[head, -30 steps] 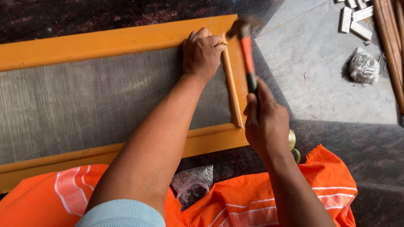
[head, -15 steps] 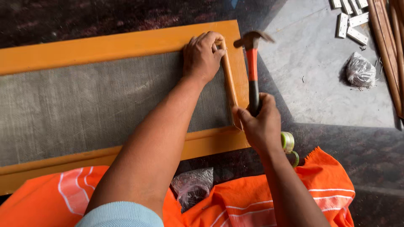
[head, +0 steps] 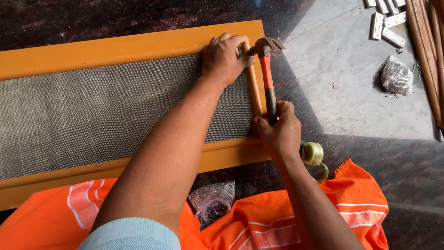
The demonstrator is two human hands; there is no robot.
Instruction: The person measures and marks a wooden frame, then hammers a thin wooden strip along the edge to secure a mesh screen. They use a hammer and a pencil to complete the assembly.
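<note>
A long orange wooden frame (head: 115,48) with grey wire mesh (head: 92,111) lies on the dark floor. My left hand (head: 223,58) presses on a thin wooden strip (head: 254,88) at the frame's right end, near the top corner. My right hand (head: 277,134) grips the black end of a claw hammer (head: 266,69) with an orange handle. The hammer head is down on the strip's top end, right beside my left fingers.
A clear bag of nails (head: 212,203) lies on the orange striped cloth (head: 351,213) over my lap. A tape roll (head: 313,153) sits by my right wrist. A second plastic bag (head: 396,76), white metal brackets (head: 384,21) and wooden sticks (head: 428,55) lie at the far right.
The hammer swung down from a raised position onto the strip's top end. My right hand slid closer to the frame. My left hand stayed on the strip.
</note>
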